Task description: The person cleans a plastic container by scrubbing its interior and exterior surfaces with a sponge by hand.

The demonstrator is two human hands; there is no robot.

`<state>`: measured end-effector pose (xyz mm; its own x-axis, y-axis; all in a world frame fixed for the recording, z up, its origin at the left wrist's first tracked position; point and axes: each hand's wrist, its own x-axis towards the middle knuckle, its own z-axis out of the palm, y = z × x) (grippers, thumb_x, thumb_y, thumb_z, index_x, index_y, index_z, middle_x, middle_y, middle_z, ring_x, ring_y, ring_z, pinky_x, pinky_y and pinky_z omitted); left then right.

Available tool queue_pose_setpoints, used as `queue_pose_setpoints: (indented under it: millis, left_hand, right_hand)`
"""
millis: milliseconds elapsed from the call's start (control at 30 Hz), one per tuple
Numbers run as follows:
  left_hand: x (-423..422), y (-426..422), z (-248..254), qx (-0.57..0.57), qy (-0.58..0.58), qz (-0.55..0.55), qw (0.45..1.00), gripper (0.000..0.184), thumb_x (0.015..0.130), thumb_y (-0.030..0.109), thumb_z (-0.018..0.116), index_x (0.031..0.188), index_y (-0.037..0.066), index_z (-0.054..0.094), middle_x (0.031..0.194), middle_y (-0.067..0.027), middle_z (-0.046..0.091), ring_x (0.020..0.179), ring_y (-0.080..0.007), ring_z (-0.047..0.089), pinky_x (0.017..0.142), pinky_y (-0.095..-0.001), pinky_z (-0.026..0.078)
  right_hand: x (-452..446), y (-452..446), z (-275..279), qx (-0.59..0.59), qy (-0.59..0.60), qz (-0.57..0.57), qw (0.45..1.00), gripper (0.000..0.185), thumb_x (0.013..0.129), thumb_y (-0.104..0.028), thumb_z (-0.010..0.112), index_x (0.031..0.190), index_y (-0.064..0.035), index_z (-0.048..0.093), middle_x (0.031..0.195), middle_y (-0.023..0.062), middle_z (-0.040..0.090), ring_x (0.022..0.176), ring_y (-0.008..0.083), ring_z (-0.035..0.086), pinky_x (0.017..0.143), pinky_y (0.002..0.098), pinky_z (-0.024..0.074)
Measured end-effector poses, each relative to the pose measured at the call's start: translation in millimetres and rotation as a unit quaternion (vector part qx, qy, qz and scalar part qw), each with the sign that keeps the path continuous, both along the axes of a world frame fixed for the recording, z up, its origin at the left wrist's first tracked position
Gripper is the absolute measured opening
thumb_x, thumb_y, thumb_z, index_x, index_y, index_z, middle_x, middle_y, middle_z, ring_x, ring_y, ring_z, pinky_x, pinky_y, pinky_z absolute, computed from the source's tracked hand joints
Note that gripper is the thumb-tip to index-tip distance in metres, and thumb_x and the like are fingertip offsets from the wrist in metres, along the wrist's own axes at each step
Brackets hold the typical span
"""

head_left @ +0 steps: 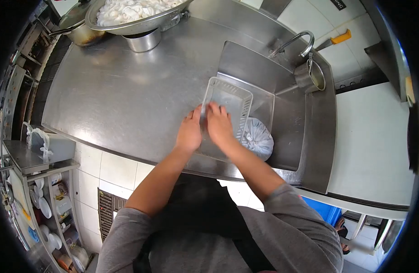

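Note:
A clear plastic basket (242, 93) with slotted sides rests at the left edge of the steel sink (289, 132), partly over the basin. My left hand (190, 132) is on the outside of its left wall, fingers closed against the rim. Just inside that same wall is my right hand (220, 125), its fingers curled and pressed to the plastic. Both hands seem to pinch this side between them; the thumbs are mostly hidden. A knotted-looking, filled white plastic bag (259, 140) sits in the basin beside the basket, partly covered by it.
A curved tap (305, 38) and a hanging metal pot (305, 77) are at the sink's back right. On the steel counter (114, 95), a large bowl (141, 27) of whitish food stands on a small pot (143, 42). A yellow-handled knife (340, 37) is on the wall.

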<state>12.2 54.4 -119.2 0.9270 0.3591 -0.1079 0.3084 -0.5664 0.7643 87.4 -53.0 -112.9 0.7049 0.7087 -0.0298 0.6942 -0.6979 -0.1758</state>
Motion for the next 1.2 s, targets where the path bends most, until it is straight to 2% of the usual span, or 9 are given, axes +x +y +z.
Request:
queue_pose_setpoints:
  millis: [100,300,467,533,733,900,967,1067,1200]
  left_hand:
    - [1,0,3,0.025,0.002,-0.001,1.0,0.07,0.077,-0.01,0.05,0.143,0.007,0.033,0.132,-0.0225,0.05,0.118,-0.0422,0.05,0.101,-0.0454,0.042]
    - [2,-3,11,0.02,0.008,0.01,1.0,0.071,0.076,-0.01,0.049,0.143,0.009,0.034,0.132,-0.022,0.051,0.118,-0.043,0.05,0.101,-0.0465,0.041]
    - [0,-3,2,0.05,0.006,0.007,0.999,0.067,0.079,-0.004,0.049,0.143,0.009,0.034,0.131,-0.0229,0.052,0.117,-0.0431,0.05,0.101,-0.047,0.041]
    - [0,-5,8,0.049,-0.029,0.008,0.998,0.062,0.081,-0.01,0.041,0.141,0.007,0.036,0.127,-0.025,0.054,0.115,-0.0416,0.053,0.097,-0.0446,0.044]
    - [2,-4,16,0.018,0.001,0.017,1.0,0.059,0.085,-0.008,0.04,0.141,0.005,0.034,0.13,-0.0249,0.052,0.118,-0.0413,0.052,0.097,-0.0444,0.044]
    - [1,-2,5,0.044,-0.021,0.018,0.999,0.061,0.082,-0.007,0.045,0.141,0.006,0.035,0.128,-0.0252,0.053,0.115,-0.0422,0.053,0.097,-0.0453,0.045]
    - [3,-1,8,0.039,-0.018,0.005,0.999,0.058,0.086,-0.006,0.041,0.142,0.004,0.032,0.129,-0.0261,0.053,0.116,-0.0427,0.053,0.097,-0.0454,0.044]
    - [0,-3,8,0.024,-0.007,0.013,1.0,0.059,0.085,-0.006,0.042,0.142,0.004,0.032,0.128,-0.0264,0.053,0.115,-0.0433,0.053,0.097,-0.0451,0.044]
    - [6,3,-14,0.041,-0.049,0.009,0.998,0.061,0.08,-0.007,0.044,0.14,0.001,0.038,0.132,-0.0261,0.051,0.121,-0.0415,0.05,0.101,-0.0459,0.042]
  right_hand:
    - [55,24,1,0.069,-0.026,-0.041,0.996,0.041,0.083,-0.011,0.056,0.123,-0.0016,0.056,0.129,0.0081,0.048,0.111,0.032,0.049,0.09,0.0496,0.0439]
    - [-32,-19,-1,0.031,0.016,0.037,0.999,0.033,0.087,-0.014,0.052,0.117,-0.0023,0.059,0.125,0.0072,0.051,0.111,0.0293,0.049,0.087,0.0507,0.0439]
    - [52,15,-5,0.037,-0.028,-0.022,0.999,0.03,0.088,-0.015,0.052,0.113,-0.002,0.061,0.122,0.0072,0.051,0.11,0.0293,0.049,0.087,0.0503,0.0436]
    - [37,7,-7,0.052,-0.031,-0.043,0.997,0.03,0.087,-0.015,0.052,0.112,-0.0015,0.061,0.121,0.0074,0.051,0.11,0.0294,0.049,0.086,0.0497,0.0437]
    - [-9,-24,-1,0.052,-0.01,0.06,0.997,0.029,0.088,-0.013,0.05,0.11,0.0,0.062,0.12,0.0075,0.052,0.108,0.0281,0.05,0.083,0.0469,0.0432]
    - [39,9,-5,0.023,-0.031,-0.02,0.999,0.03,0.086,-0.014,0.05,0.109,0.0005,0.062,0.119,0.0089,0.052,0.105,0.0285,0.051,0.081,0.0482,0.0443]
    - [-7,-13,-16,0.078,-0.053,-0.005,0.995,0.028,0.085,-0.014,0.051,0.106,-0.0005,0.063,0.118,0.0066,0.052,0.104,0.0276,0.051,0.08,0.0474,0.0439]
    - [-27,-29,1,0.018,0.004,0.033,0.999,0.032,0.087,-0.014,0.049,0.115,-0.0012,0.059,0.117,0.0071,0.051,0.107,0.0267,0.05,0.084,0.048,0.0431]
    - [38,8,-14,0.049,-0.024,-0.06,0.997,0.032,0.085,-0.016,0.052,0.112,-0.0002,0.059,0.117,0.0093,0.051,0.108,0.0301,0.049,0.084,0.0496,0.0419]
